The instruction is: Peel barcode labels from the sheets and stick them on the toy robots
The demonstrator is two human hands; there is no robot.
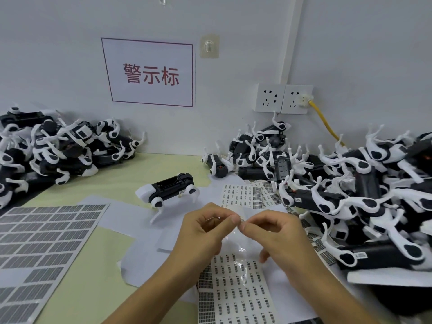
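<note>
1. Fingertips of both hands meet in front of me above the bench (pixel 112 183): my left hand (pixel 203 232) and my right hand (pixel 275 237) each have thumb and forefinger pressed together on one small, pale barcode label (pixel 240 219) — a pinching grip on either side, with the other fingers loosely curled beneath.

2. The relation my next move turns on: the lone toy robot (pixel 169 191) stands ahead of the pinch and off to the left, apart from it, with bare paper between. Its long axis runs left to right and tips slightly away, white nose at the left, black back panel facing up.

3. My left hand is the nearer one to that robot, so I judge it the likelier hand to steady the body while the right carries the label over.

4. The label itself is tiny and mostly hidden by my fingertips; I cannot read its print or tell which face is sticky.

5. Below my hands lies the label sheet (pixel 236 288) with rows of small printed barcodes, a glossy patch across its upper part.

6. Heaps of more robots crowd the far left (pixel 58 146) and the right (pixel 350 190) — many look not yet labelled.
</note>
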